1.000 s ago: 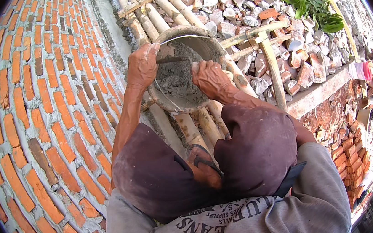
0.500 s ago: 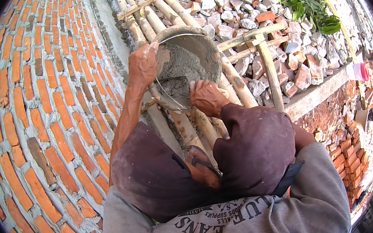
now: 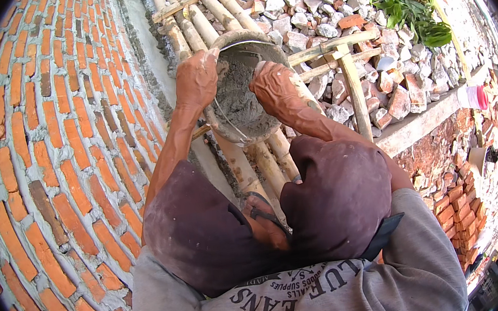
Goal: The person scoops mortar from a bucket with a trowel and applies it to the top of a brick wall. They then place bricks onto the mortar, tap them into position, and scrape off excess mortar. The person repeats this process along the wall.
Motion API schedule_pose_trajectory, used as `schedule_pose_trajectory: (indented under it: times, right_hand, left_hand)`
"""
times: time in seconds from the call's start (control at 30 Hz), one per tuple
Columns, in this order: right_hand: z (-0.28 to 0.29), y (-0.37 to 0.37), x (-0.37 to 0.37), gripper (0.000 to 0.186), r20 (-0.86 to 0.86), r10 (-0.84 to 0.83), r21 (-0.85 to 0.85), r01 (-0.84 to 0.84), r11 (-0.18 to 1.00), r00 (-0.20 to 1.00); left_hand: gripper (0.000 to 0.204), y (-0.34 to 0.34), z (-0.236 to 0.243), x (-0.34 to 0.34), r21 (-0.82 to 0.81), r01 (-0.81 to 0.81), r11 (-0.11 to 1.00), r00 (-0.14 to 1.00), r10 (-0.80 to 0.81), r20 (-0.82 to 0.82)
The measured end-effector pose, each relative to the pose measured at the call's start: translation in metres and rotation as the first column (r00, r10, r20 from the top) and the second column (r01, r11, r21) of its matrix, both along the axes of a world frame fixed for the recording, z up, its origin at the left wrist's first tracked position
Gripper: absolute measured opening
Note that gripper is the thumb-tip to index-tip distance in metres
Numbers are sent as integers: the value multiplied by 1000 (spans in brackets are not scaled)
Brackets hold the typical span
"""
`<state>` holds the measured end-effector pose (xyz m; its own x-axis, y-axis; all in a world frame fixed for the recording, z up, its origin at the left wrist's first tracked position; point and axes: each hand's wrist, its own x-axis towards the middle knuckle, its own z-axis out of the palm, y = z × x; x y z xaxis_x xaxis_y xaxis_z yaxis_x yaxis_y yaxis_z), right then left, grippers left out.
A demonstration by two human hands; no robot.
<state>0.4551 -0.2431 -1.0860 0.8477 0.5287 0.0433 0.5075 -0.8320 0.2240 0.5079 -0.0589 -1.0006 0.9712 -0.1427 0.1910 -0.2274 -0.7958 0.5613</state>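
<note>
beside the orange brick wall (image 3: 60, 177), bamboo poles (image 3: 239, 167) carry a round bucket (image 3: 249, 139) of wet grey mortar (image 3: 239, 102). the left hand (image 3: 197, 81) has its grip clasped on the left rim; the right hand (image 3: 278, 88), over the opening, is clenched around a trowel (image 3: 245, 59) largely hidden behind the fist.

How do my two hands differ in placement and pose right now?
The left hand is at the upper-left edge of the bucket; the right hand is over its right side.
The left hand grips the bucket's edge, while the right is closed above the mortar.
The left forearm slants up to the right, the right forearm up to the left.
Both are bare, backs toward the camera.
</note>
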Motion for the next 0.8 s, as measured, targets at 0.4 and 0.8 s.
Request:
schedule_pose_trajectory:
  times: [0.4,0.8]
  right_hand:
    - [26,-32,34,9,-449,26,59,0,998,893]
    - [-37,-50,7,23,-737,254,468,202,860,626]
  left_hand:
    - [29,-1,-1,-13,-4,80,997,994,-79,77]
    - [32,26,6,-23,-223,50,973,997,-62,-44]
